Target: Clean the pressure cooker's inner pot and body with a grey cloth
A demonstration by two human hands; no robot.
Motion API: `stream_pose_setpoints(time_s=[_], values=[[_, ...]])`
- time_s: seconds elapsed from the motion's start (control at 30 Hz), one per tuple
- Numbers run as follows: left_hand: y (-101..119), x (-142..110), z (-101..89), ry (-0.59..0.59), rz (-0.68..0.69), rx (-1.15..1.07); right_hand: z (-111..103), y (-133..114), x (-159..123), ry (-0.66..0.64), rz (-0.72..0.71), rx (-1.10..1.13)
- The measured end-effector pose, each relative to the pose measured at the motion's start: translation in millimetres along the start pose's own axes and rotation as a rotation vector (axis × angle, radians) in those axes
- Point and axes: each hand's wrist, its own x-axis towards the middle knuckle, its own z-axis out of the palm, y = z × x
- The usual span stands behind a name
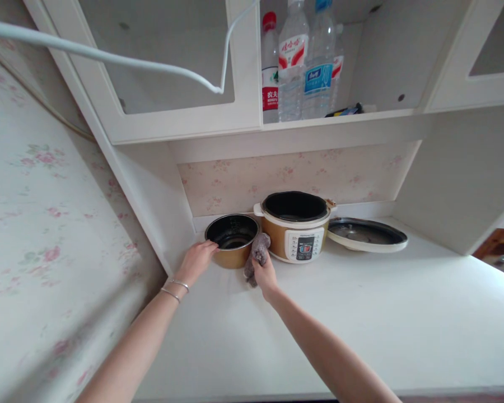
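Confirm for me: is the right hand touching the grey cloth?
Touching. The head view shows the right hand closed around the bunched grey cloth, which sticks out above and below the grip.

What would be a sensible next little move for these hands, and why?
Perhaps press the grey cloth against the pot's gold outer wall and wipe: the right hand holds the cloth right beside that wall, while the left hand's fingers are at the rim, where they could steady it.
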Motion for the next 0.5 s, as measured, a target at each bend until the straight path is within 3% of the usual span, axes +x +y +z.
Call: stream_pose_setpoints(time_s=[0.13, 0.23, 0.33, 0.43, 0.5], values=[[61.1, -2.5, 8.8, 0.063, -0.128, -0.027, 4.3, 3.3, -5.8, 0.000, 0.003, 0.009], [81.8, 1.0, 11.9, 0.103, 0.029, -0.212, 2.2, 4.5, -2.2, 0.005, -0.008, 0.014], [57.6, 6.3, 8.8, 0.130, 0.134, -0.284, -2.2, 4.7, 5.6, 0.007, -0.020, 0.020], [6.8, 9.4, 6.6, 0.159, 0.091, -0.170, -4.4, 5.4, 10.6, -0.017, -0.007, -0.003], [-20.4, 8.4, 8.8, 0.095, 0.055, -0.096, -2.8, 7.4, 10.4, -0.033, -0.003, -0.019]])
